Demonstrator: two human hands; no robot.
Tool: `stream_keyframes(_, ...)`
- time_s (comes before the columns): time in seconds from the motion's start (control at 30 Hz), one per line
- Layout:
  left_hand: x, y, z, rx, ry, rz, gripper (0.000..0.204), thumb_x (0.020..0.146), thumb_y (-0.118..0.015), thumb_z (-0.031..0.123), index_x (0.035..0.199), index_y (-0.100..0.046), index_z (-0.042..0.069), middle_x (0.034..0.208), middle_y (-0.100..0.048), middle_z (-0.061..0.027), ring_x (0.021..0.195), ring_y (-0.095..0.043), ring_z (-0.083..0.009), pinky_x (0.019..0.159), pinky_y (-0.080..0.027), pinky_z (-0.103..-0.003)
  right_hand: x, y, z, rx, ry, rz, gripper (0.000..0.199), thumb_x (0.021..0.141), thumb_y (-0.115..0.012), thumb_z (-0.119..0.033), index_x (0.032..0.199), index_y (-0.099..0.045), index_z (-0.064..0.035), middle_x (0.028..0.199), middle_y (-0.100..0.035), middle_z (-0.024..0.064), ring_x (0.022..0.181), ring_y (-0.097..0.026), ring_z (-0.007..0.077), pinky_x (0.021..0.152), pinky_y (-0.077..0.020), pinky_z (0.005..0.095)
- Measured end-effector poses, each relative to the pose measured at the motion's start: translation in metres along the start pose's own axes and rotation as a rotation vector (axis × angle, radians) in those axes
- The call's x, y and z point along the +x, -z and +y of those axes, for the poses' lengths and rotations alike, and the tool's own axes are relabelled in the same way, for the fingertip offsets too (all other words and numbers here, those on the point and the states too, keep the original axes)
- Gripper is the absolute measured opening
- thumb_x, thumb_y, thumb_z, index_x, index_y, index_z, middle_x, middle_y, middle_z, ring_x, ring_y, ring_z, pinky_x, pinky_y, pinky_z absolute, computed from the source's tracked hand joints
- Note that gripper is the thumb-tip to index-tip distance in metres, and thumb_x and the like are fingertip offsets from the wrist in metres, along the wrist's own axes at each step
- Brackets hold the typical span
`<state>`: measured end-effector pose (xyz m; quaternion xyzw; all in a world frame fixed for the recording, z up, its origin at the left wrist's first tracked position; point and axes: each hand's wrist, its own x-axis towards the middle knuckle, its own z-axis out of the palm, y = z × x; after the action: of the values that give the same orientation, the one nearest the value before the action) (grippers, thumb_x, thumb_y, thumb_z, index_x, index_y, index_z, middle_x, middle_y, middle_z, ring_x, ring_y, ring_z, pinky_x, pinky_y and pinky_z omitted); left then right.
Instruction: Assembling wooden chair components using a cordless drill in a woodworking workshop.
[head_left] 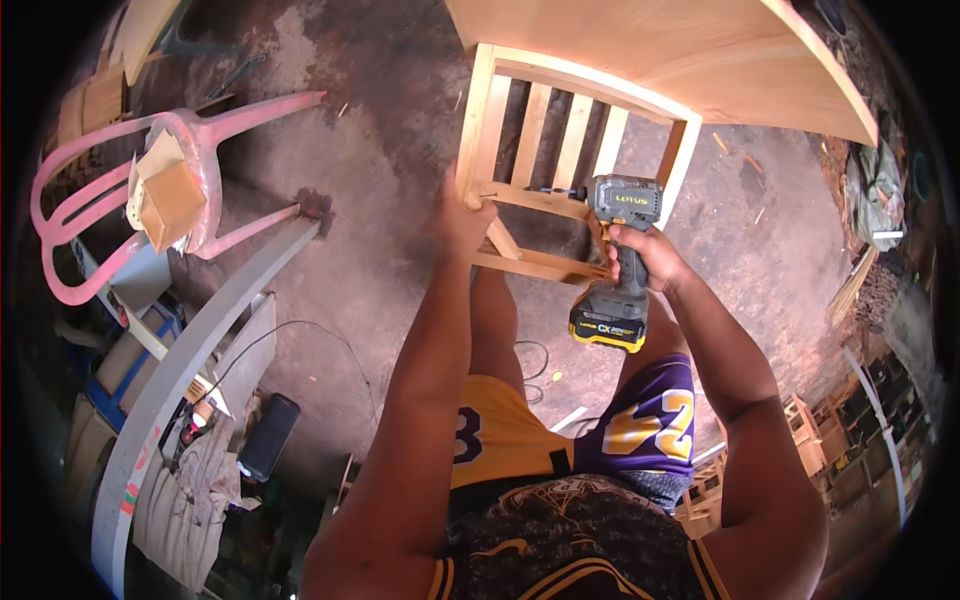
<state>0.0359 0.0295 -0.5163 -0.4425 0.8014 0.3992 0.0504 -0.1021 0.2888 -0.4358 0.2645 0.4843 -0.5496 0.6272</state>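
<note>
My right hand [648,262] is wrapped round the grip of a grey and black cordless drill [622,205] with a yellow-trimmed battery at its base. The drill lies level, its bit [550,190] pointing left along a crossbar of a pale wooden frame [540,203]. Several slats run across the inside of this frame. At its near left corner, my left hand [467,220] is closed on the wood, some fingers hidden. Close to those fingers a small dark screw [489,196] seems to stick out; the bit tip is apart from it.
A broad wooden panel [680,50] adjoins the frame's far side. On the left lie a pink plastic chair [215,180] with scrap pieces on it and a long grey beam [200,370]. A black speaker-like box [270,437] and a cable [330,328] rest on the stained floor.
</note>
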Motion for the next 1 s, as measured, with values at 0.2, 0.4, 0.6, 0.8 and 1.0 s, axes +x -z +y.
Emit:
stream_keyframes(0.2, -0.003, 0.004, -0.002, -0.081, -0.077, 0.004, 0.072, 0.07, -0.068, 0.004, 0.137, -0.043, 0.009, 0.119, -0.061, -0.0168, 0.11, -0.06, -0.0324, 0.094, -0.048, -0.039, 0.03, -0.008, 0.015, 0.096, -0.092, -0.106, 0.035, 0.089, -0.065, -0.024, 0.118, -0.058, -0.0067, 0.069, -0.057, 0.0041, 0.054, -0.057, 0.0163, 0.051, -0.0514, 0.0311)
stream_keyframes(0.4, 0.0, 0.004, -0.001, -0.191, 0.071, -0.072, 0.073, 0.07, -0.066, 0.006, 0.139, -0.043, 0.012, 0.125, -0.058, -0.0166, 0.114, -0.058, -0.0326, 0.094, -0.048, -0.04, 0.044, 0.007, 0.027, 0.091, -0.122, -0.129, 0.036, 0.089, -0.065, -0.024, 0.12, -0.057, -0.0071, 0.068, -0.057, 0.0038, 0.053, -0.057, 0.0164, 0.05, -0.0495, 0.0294)
stream_keyframes(0.6, -0.002, 0.002, -0.001, -0.144, 0.057, -0.048, 0.072, 0.07, -0.065, 0.005, 0.138, -0.044, 0.012, 0.124, -0.059, -0.0152, 0.114, -0.058, -0.0315, 0.095, -0.048, -0.039, 0.053, 0.006, 0.026, 0.128, -0.13, -0.179, 0.035, 0.09, -0.064, -0.024, 0.12, -0.057, -0.0069, 0.068, -0.056, 0.0035, 0.054, -0.056, 0.0159, 0.052, -0.0492, 0.0291)
stream_keyframes(0.8, 0.0, 0.001, 0.001, -0.135, 0.06, -0.062, 0.074, 0.068, -0.067, 0.005, 0.138, -0.044, 0.013, 0.125, -0.058, -0.0149, 0.115, -0.058, -0.0311, 0.095, -0.048, -0.04, 0.053, 0.002, 0.021, 0.143, -0.14, -0.144, 0.03, 0.088, -0.066, -0.02, 0.115, -0.059, -0.0061, 0.071, -0.056, 0.0054, 0.055, -0.055, 0.0156, 0.051, -0.0493, 0.0298)
stream_keyframes(1.0, 0.001, 0.001, -0.003, -0.106, 0.015, -0.045, 0.073, 0.069, -0.067, 0.004, 0.137, -0.044, 0.01, 0.12, -0.059, -0.0152, 0.11, -0.06, -0.0292, 0.093, -0.049, -0.038, 0.054, 0.002, 0.025, 0.133, -0.14, -0.152, 0.035, 0.09, -0.063, -0.024, 0.12, -0.056, -0.0073, 0.068, -0.056, 0.0032, 0.054, -0.056, 0.0158, 0.051, -0.0495, 0.029)
